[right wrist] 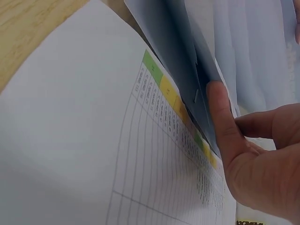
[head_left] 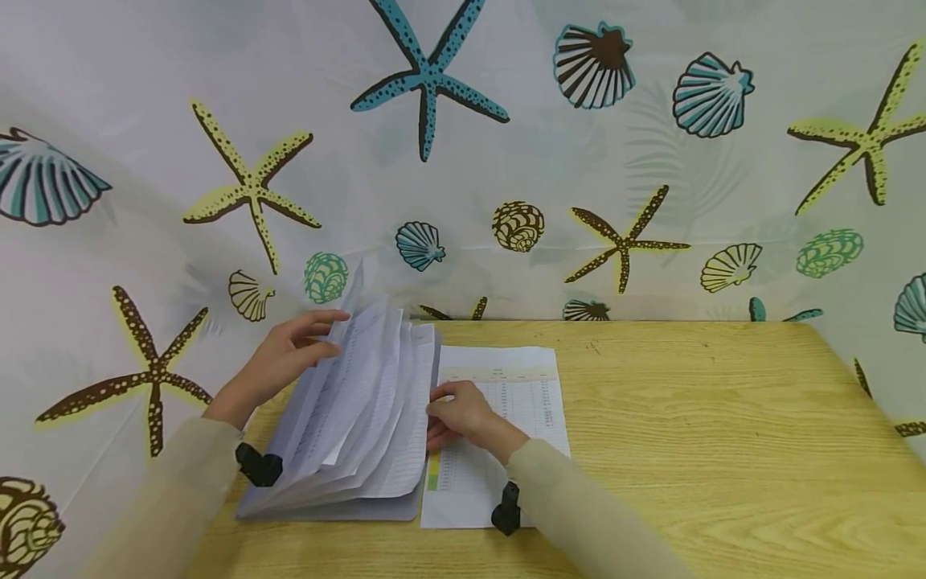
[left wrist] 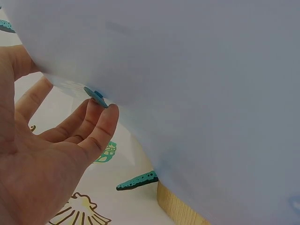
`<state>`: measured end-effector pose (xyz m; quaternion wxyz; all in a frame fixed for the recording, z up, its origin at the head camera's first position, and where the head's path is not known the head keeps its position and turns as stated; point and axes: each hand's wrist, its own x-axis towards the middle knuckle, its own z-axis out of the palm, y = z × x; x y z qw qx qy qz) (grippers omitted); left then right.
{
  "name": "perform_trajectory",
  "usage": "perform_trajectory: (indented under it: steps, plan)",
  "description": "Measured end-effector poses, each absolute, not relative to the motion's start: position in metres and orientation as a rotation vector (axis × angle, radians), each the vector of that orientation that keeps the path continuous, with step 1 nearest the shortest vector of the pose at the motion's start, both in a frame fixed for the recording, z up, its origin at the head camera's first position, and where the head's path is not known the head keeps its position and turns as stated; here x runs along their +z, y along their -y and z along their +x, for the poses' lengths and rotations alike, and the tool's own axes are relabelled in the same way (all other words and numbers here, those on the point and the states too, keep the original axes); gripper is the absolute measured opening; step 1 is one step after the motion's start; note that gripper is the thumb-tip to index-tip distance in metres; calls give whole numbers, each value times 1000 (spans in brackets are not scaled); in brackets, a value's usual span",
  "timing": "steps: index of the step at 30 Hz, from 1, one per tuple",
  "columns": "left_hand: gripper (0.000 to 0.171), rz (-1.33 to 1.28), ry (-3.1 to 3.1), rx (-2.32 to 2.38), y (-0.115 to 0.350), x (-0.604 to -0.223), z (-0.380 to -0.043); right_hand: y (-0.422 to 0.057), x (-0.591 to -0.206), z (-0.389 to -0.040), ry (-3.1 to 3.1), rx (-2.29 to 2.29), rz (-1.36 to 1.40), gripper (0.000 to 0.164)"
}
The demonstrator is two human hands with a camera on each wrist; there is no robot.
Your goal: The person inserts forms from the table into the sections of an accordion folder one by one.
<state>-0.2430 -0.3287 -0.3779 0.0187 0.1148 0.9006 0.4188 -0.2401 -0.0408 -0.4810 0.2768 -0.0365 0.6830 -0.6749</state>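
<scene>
A translucent bluish plastic document folder (head_left: 376,510) lies spread on the left of the table, with a stack of printed papers (head_left: 394,458) fanned inside it. My left hand (head_left: 289,350) holds its raised cover by the edge; a blue snap button (left wrist: 97,97) is at the fingertips in the left wrist view. At the stack's right edge, my right hand (head_left: 466,414) pinches papers between thumb and fingers. The right wrist view shows the folder's back sheet (right wrist: 164,33) behind them. A loose printed sheet (head_left: 485,503) with yellow and green cells lies under the right hand.
The wooden table (head_left: 687,418) extends to the right. Behind it hangs a white curtain (head_left: 470,193) printed with starfish and shells, close to the folder's far edge. A black wrist camera (head_left: 259,465) sits on the left wrist and another camera (head_left: 507,508) on the right.
</scene>
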Motion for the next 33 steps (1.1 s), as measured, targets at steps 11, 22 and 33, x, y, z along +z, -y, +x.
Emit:
perform_trajectory:
  steps: [11, 22, 33]
  plan:
    - [50, 354, -2797, 1304, 329, -376, -240, 52, -479, -237, -1843, -1804, -91, 28]
    - [51, 349, -2802, 1290, 330, -376, -240, 60, -480, -237, -1791, -1838, -81, 28]
    - [51, 342, -2809, 1288, 330, -376, -239, 68, -480, -235, -1771, -1863, -59, 25]
